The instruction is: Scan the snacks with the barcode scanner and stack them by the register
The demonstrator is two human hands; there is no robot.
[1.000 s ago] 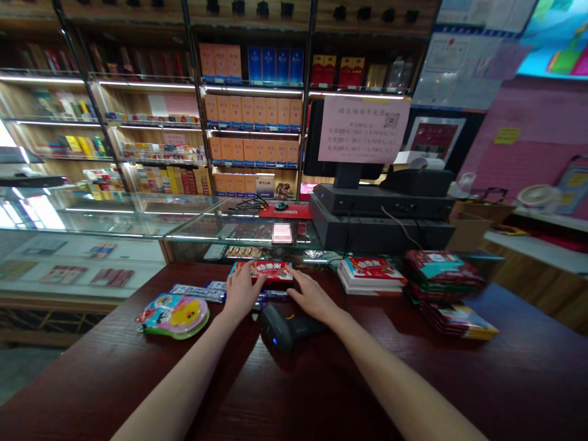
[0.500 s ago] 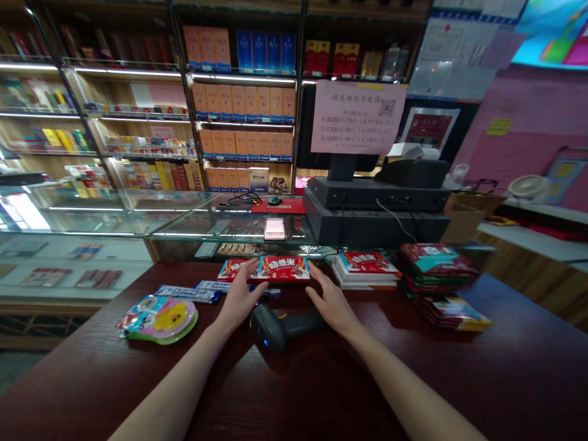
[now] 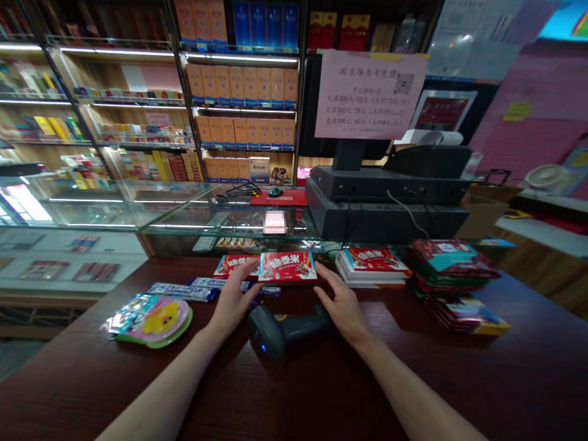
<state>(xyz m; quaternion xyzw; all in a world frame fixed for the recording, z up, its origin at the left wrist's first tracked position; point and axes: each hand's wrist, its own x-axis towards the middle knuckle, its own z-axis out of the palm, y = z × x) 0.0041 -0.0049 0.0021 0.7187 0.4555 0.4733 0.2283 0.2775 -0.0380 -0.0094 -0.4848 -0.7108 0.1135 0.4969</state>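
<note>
Both my hands flank the red snack box (image 3: 287, 267): left hand (image 3: 232, 300) and right hand (image 3: 342, 305), fingers spread, steadying its ends above the barcode scanner (image 3: 280, 329).

White strip lights (image 3: 239, 59) under the wooden shelves lit the shop brightly, while the dark red wooden counter (image 3: 294, 392) lay dimmer, with soft shadows under both forearms. Glare streaked the glass display case (image 3: 114, 211). The wide lens bowed the shelves at the edges; the pink right wall (image 3: 528, 128) was smeared and soft.
</note>
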